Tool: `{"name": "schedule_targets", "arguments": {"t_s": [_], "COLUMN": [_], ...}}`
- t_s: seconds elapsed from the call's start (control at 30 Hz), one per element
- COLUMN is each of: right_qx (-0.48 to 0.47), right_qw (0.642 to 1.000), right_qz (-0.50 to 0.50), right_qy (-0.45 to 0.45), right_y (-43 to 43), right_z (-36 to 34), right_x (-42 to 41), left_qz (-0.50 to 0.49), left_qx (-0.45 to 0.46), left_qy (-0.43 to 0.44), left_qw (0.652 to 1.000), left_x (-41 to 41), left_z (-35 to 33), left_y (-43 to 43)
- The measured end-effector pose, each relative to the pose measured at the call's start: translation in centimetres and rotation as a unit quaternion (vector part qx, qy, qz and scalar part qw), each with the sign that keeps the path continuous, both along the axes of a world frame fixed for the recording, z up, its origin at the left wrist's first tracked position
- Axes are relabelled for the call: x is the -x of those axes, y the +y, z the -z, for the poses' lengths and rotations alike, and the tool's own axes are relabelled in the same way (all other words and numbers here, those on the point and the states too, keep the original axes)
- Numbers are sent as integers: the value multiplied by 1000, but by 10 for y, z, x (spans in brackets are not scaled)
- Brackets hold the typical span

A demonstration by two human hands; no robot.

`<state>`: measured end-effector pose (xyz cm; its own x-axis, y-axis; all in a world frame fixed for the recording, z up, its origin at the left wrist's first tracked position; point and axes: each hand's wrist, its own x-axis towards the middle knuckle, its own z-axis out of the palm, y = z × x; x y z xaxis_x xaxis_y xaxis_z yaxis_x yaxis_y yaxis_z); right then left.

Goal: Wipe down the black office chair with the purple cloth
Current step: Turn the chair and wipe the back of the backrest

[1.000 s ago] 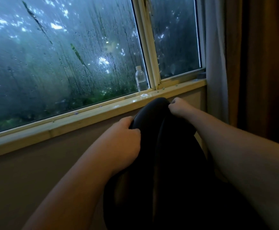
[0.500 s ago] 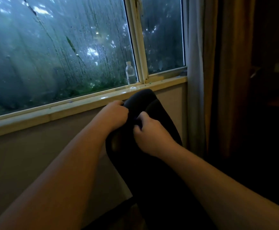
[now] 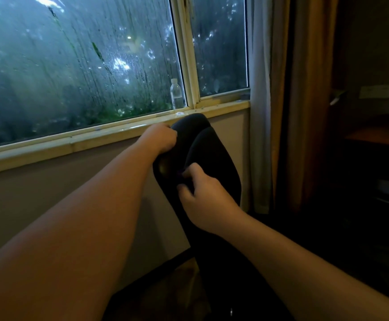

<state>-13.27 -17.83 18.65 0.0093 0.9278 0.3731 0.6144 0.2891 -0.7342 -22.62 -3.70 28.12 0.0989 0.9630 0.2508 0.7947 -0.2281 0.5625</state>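
Below the windowsill (image 3: 119, 133), the black chair (image 3: 214, 163) stood with the top of its backrest just under the sill, close to the wall and beside the curtain (image 3: 260, 135). A water bottle (image 3: 177, 95) stood on the sill behind it, against the wet pane.

Left hand (image 3: 160, 139): closed in a fist over the upper left edge of the backrest, apparently steadying it. That grip had held its place across the last second.

Right hand (image 3: 202, 200): this was the change. A second earlier it was at the top right corner of the backrest; half a second on it had crossed to the middle; at this moment it sat lower on the backrest's near face, fingers (image 3: 190, 173) curled and pressed to the fabric. The hand was loosely closed. A faint purple trace showed at the fingertips — probably the cloth (image 3: 180, 174) — but the light was too dim to confirm how much of it the hand held.

Assessment: the stroke ran from the top edge downward, so the crest of the backrest looked covered and the main panel was in progress. The seat, barely visible in shadow at the bottom of the view, appeared untouched — the greater part of the job remained. Poor light made missed patches a fair risk.
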Motion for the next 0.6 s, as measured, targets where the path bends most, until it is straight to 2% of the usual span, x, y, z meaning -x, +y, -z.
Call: {"name": "schedule_targets", "arguments": {"t_s": [0.23,0.47,0.6], "right_qx": [39,111,105], "right_qw": [998,990,982], "right_qz": [41,74,111], "right_qy": [16,36,110], "right_y": [77,144,152], "right_z": [-27,-49,-49], "right_x": [-10,-22,-19], "left_qz": [2,-16,-21], "left_qx": [-18,-17,-9], "left_qy": [85,28,24], "left_qw": [996,999,999], "left_x": [4,4,3], "left_z": [1,7,7], "left_y": [6,23,26]}}
